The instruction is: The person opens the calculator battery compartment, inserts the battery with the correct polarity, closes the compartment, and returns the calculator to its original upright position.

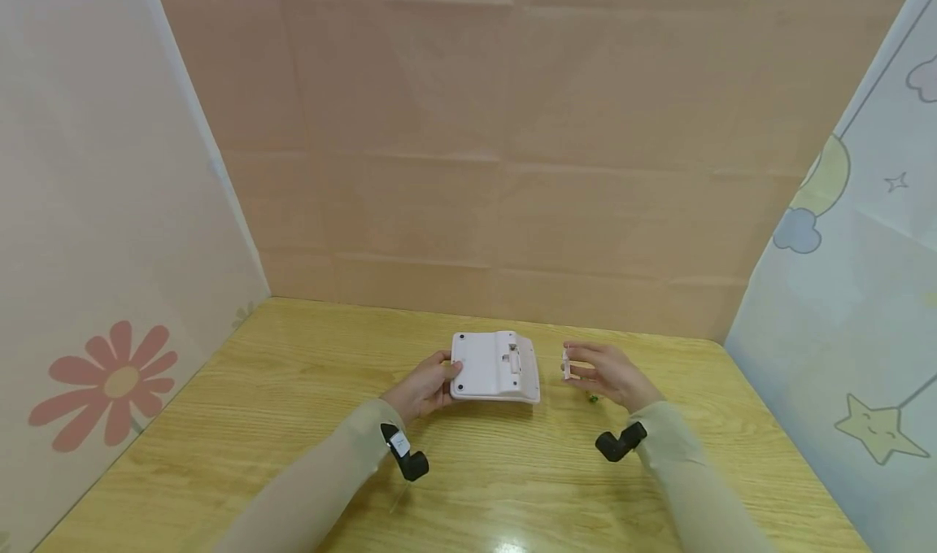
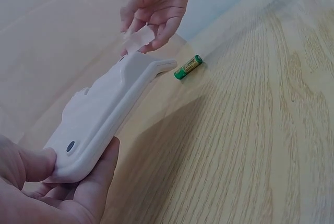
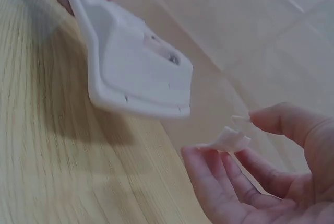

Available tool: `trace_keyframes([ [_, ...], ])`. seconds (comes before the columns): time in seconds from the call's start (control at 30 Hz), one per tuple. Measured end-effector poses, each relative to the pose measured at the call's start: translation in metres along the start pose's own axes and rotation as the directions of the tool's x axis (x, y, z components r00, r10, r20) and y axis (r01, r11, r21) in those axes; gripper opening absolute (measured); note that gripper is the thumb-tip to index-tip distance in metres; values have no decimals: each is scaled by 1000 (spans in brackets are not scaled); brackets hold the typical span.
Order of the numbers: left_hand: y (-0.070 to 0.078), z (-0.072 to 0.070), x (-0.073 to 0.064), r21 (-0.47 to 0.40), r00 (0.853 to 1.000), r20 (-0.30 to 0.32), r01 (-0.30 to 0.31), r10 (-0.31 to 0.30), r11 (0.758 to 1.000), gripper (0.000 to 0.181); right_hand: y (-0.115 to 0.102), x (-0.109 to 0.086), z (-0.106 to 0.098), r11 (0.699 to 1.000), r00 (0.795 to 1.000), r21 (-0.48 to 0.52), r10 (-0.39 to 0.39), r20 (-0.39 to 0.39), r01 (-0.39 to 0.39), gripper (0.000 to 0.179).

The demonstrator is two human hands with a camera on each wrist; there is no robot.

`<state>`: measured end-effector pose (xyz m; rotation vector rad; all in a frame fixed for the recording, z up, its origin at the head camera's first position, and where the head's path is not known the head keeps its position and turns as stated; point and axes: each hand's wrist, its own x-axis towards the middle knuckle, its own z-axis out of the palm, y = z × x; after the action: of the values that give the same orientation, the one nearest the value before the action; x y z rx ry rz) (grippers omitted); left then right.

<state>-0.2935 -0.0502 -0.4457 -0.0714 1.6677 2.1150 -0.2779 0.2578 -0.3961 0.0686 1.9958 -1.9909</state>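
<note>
My left hand (image 1: 424,386) grips the left edge of a white desk calculator (image 1: 479,366), thumb on top and fingers beneath. Its underside faces up, tilted above the table, and its battery compartment (image 1: 515,359) is uncovered. Just to the right, my right hand (image 1: 611,374) holds a small white battery cover (image 3: 229,139) between thumb and fingers, apart from the calculator. On the table below the right hand lies a green and gold battery (image 2: 188,67). The calculator's key side is hidden from every view.
The wood-grain table (image 1: 315,350) extends around both hands. A plain tan backdrop (image 1: 439,171) stands at its far edge. Patterned panels rise at the left, with a flower (image 1: 117,382), and at the right, with a star (image 1: 882,427). Each wrist wears a black camera.
</note>
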Motion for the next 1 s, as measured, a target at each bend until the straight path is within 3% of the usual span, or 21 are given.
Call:
trace_keyframes([
  [0.13,0,1,0,2,1000,-6,4,-4,1000,34,1,-5,-13,991,998,-135,-17,-59,9,59],
  [0.3,0,2,1,2,1000,-8,6,-6,1000,34,4,-12,-30,955,993,-296,-39,-113,4,63],
  [0.43,-1,2,1,1,1000,-1,1,-1,1000,34,5,-15,-44,902,981,-430,-61,-184,-24,61],
  [0.63,-1,4,0,10,1000,-2,12,-12,1000,34,13,-14,-57,795,960,-596,-70,-272,-110,52],
  [0.9,0,5,1,5,1000,-8,19,-19,1000,34,28,-10,-59,729,965,-672,-60,-256,-133,46],
  [1.0,-1,5,0,5,1000,-5,13,-13,1000,34,29,-9,-60,689,960,-709,-70,-270,-149,45],
])
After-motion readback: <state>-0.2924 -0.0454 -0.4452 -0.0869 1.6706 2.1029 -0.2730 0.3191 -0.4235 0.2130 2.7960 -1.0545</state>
